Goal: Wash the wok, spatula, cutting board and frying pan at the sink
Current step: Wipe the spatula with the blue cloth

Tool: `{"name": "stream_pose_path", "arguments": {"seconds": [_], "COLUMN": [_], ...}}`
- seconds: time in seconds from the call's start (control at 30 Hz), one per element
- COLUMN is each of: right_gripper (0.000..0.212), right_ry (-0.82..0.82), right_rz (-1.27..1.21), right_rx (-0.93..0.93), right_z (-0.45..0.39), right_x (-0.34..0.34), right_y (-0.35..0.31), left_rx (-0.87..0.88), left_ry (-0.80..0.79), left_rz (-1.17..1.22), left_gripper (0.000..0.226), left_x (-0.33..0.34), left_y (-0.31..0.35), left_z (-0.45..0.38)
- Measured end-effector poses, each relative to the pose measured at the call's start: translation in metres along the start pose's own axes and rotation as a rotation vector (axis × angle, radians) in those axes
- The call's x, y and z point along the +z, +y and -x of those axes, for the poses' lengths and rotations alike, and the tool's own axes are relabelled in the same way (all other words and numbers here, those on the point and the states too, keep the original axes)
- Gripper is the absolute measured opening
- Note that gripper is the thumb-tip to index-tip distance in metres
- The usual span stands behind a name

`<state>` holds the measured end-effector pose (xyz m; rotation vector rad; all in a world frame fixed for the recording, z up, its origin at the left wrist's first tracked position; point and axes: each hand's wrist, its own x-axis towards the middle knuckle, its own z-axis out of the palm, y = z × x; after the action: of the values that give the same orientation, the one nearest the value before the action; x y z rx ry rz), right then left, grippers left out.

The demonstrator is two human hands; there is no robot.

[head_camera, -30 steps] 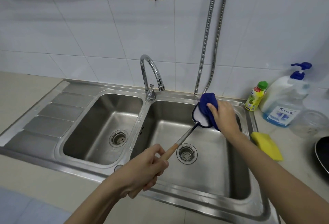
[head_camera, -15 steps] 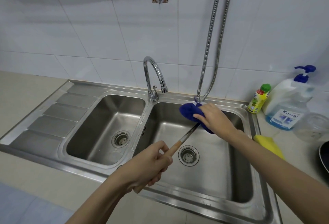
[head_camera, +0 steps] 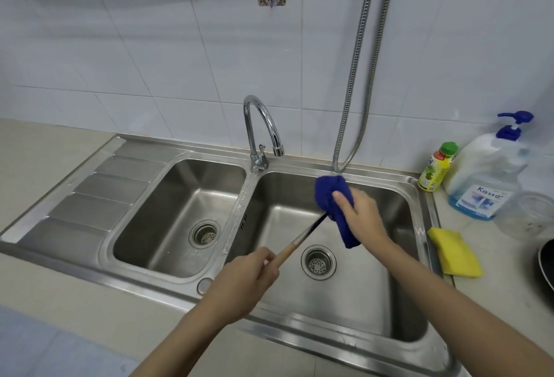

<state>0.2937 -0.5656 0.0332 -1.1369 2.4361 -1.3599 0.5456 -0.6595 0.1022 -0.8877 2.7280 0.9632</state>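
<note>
Since before, my right hand [head_camera: 364, 214] slid its gripped blue cloth [head_camera: 332, 196] over the spatula [head_camera: 302, 234] blade, probably covering it; left hand [head_camera: 248, 280] fingers clasp the wooden handle at 7 o'clock.

text: "Kassa" | on: pump bottle [head_camera: 487, 184] label (blue lettering); other labels unreadable

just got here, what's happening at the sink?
A person is cleaning a spatula over the right basin of the double sink. The left hand has its grip on the wooden handle end; the right hand holds a blue cloth wrapped over the blade end. No water is visibly running from the faucet. A yellow sponge and soap bottles sit on the counter to the right. A dark pan edge shows at the far right.
</note>
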Motion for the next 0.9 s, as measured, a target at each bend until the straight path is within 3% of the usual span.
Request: {"name": "stream_pose_path", "arguments": {"seconds": [0.1, 0.17, 0.23, 0.4, 0.5, 0.67, 0.8, 0.9], "right_gripper": [0.032, 0.034, 0.035, 0.034, 0.031, 0.032, 0.035, 0.035], "right_ry": [0.212, 0.261, 0.251, 0.034, -0.049, 0.198, 0.204, 0.220], "right_rz": [-0.070, -0.068, -0.040, 0.106, 0.060, 0.136, 0.065, -0.090], "right_rx": [0.099, 0.107, 0.082, -0.009, 0.009, 0.015, -0.035, 0.213], "right_z": [-0.011, -0.024, -0.035, -0.052, -0.051, -0.031, -0.024, -0.043], "right_x": [-0.016, -0.025, -0.031, -0.027, -0.024, 0.004, 0.005, -0.015], "right_y": [0.000, 0.003, 0.007, 0.003, 0.000, -0.013, -0.014, -0.003], "left_rx": [-0.034, -0.049, -0.013, 0.100, 0.113, 0.150, 0.145, 0.179], "left_ry": [0.060, 0.066, 0.090, 0.155, 0.195, 0.260, 0.247, 0.236], "left_rz": [-0.160, -0.193, -0.136, -0.039, 0.002, 0.005, 0.017, 0.030], "left_gripper": [0.016, 0.014, 0.007, 0.016, 0.016, 0.014, 0.014, 0.014], "left_x": [0.001, -0.004, -0.011, -0.015, -0.010, 0.004, 0.007, 0.002], "left_y": [-0.018, -0.031, -0.041, -0.040, -0.040, -0.035, -0.036, -0.037], "left_z": [-0.006, -0.006, -0.005, 0.002, 0.004, 0.005, 0.008, 0.010]}}
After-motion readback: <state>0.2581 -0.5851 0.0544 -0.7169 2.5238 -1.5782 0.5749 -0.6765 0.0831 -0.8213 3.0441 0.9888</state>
